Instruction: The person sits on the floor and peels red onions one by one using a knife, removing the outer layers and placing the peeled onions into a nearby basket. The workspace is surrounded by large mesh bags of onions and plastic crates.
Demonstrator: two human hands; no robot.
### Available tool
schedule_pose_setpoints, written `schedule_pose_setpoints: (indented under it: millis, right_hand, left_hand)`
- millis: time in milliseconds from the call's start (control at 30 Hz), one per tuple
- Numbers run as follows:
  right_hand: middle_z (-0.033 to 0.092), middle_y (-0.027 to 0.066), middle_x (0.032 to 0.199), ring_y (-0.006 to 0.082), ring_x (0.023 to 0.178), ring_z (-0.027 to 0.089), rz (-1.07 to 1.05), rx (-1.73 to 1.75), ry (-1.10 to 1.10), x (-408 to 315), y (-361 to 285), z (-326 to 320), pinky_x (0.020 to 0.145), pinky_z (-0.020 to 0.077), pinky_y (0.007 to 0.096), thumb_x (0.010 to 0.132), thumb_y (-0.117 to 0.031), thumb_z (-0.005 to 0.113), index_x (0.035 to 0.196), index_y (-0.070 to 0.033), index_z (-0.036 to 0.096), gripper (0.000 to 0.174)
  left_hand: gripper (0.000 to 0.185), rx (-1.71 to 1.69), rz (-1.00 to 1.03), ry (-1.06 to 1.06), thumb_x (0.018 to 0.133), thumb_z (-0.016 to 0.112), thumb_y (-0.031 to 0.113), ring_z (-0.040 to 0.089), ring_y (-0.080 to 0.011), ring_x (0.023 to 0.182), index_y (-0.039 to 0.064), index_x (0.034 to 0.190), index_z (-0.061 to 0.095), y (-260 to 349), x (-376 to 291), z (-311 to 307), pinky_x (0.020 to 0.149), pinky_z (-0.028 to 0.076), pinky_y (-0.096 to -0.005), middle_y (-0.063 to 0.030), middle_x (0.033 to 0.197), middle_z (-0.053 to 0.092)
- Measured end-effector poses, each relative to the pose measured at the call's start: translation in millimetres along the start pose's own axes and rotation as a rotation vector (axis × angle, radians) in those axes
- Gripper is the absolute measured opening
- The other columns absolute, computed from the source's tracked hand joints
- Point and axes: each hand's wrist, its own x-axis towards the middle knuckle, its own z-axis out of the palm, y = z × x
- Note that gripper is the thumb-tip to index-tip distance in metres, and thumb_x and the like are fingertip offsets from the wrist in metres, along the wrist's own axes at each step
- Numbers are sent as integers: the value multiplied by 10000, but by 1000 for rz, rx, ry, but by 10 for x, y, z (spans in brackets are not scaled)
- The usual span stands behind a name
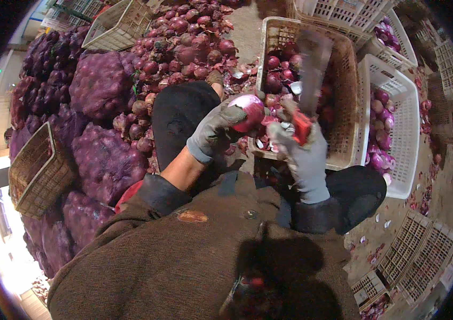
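My left hand (pixel 220 128), in a grey work glove, grips a red onion (pixel 249 113) whose upper side looks smooth and shiny. To its right, my right hand (pixel 302 156), gloved too, is closed around the red handle of a large knife (pixel 313 68). The broad blade points away from me and is blurred. Both hands are over the near end of a dirty plastic crate (pixel 350 100), which holds red onions (pixel 273 82) and pieces of skin. Blade and onion are apart.
A white plastic crate (pixel 404 140) with onions stands at the right. Loose onions (pixel 182 48) are heaped on the floor ahead. Full purple mesh sacks (pixel 106 160) and a tilted crate (pixel 34 176) are on my left. Stacked crates (pixel 342 14) rise at the far right; flat crates (pixel 418 256) lie nearer.
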Motion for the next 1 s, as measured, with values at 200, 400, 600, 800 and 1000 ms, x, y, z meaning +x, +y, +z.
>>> schedule_pose_setpoints:
  millis: [200, 400, 600, 800, 1000]
  right_hand:
    - [658, 82, 859, 137, 766, 628, 34, -305, -61, 136, 18, 75, 686, 498, 281, 805, 16, 620, 996, -2, 586, 195]
    - [650, 135, 890, 286, 827, 649, -261, -953, 4, 106, 201, -99, 750, 510, 396, 753, -122, 662, 1000, -56, 605, 261]
    - [637, 157, 983, 333, 883, 632, -150, -1224, 286, 315, 346, -679, 769, 508, 436, 798, -191, 667, 1069, -65, 603, 305]
    - [665, 61, 868, 175, 781, 629, 146, -342, 60, 9, 106, -567, 727, 505, 321, 902, -171, 626, 1120, -27, 588, 265]
    - [668, 70, 848, 147, 760, 619, 182, -372, -150, -133, -94, -111, 713, 475, 303, 908, -192, 615, 1052, -4, 623, 237]
  left_hand:
    - [656, 314, 82, 44, 826, 708, 226, 576, -177, 1087, 34, 1374, 403, -90, 8, 112, 935, 475, -316, -74, 1209, 576]
    - [447, 378, -31, 76, 864, 657, 145, 605, -155, 985, 20, 1267, 511, -160, 4, -50, 863, 499, -298, -80, 1091, 627]
    - [878, -166, -135, 93, 754, 621, 635, 578, -149, 713, -17, 1323, 476, -152, 5, -61, 576, 449, -249, -94, 1019, 643]
    - [930, -132, -91, -33, 737, 665, 588, 607, -197, 937, -29, 1379, 396, -78, 75, -31, 702, 505, -300, -161, 1205, 591]
    - [654, -123, -39, 0, 804, 663, 348, 624, -216, 1037, -16, 1318, 484, -62, 94, 18, 878, 502, -331, -125, 1178, 625]
